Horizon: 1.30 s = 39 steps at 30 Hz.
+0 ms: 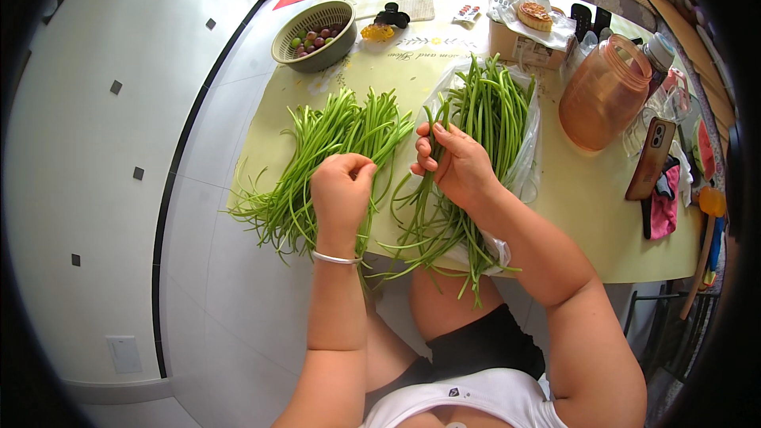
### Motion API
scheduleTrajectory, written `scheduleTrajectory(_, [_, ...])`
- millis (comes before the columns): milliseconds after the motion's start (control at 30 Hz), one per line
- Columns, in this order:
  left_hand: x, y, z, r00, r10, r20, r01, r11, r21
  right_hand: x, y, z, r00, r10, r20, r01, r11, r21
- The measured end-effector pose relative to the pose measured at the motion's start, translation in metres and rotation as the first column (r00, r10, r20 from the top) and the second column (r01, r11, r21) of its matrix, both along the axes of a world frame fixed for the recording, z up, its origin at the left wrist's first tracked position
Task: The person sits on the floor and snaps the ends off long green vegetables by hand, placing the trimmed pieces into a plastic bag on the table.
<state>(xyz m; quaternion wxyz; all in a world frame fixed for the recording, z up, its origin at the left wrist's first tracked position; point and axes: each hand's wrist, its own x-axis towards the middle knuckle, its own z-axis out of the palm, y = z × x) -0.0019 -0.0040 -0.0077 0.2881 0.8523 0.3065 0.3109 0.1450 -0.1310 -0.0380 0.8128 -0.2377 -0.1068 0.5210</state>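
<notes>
Two heaps of long green stalks lie on a pale yellow table (587,214). The left heap (325,150) is spread bare on the table. The right heap (483,111) rests on a clear plastic bag (529,150). My left hand (341,190), a thin bangle on its wrist, is closed over stalks at the right edge of the left heap. My right hand (456,162) pinches a stalk at the near end of the right heap, fingers curled around it. Both hands sit close together at the table's middle.
A green basket (313,36) of small round fruit stands at the far left. An orange-brown plastic jar (604,93) stands at the right, with a phone (650,158) and pink cloth (662,206) beside it. A cardboard box (519,46) with a pastry on paper sits at the back.
</notes>
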Motion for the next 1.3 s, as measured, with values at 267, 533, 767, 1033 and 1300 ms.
scheduleTrajectory(267, [0.016,-0.028,-0.027,0.881,0.01,-0.473,0.122,0.961,0.248,0.0,-0.001,0.005,0.988,0.082,0.128,-0.071,0.993,-0.091])
scheduleTrajectory(533, [0.015,-0.02,-0.011,0.975,0.153,-0.163,-0.107,0.96,0.259,0.0,-0.001,0.004,0.992,0.03,0.119,-0.009,0.986,-0.169])
scheduleTrajectory(767, [0.016,-0.037,0.001,0.999,-0.035,0.028,0.035,0.999,0.015,-0.005,0.004,0.0,0.976,0.093,0.195,-0.038,0.963,-0.267])
scheduleTrajectory(1033, [0.008,-0.004,-0.008,0.98,0.188,-0.064,-0.147,0.902,0.406,-0.001,0.001,-0.002,0.982,0.06,0.177,-0.019,0.975,-0.223])
scheduleTrajectory(1300, [0.005,0.011,-0.019,0.953,0.27,-0.139,-0.197,0.898,0.395,-0.003,0.002,0.001,0.997,0.031,0.068,-0.015,0.973,-0.23])
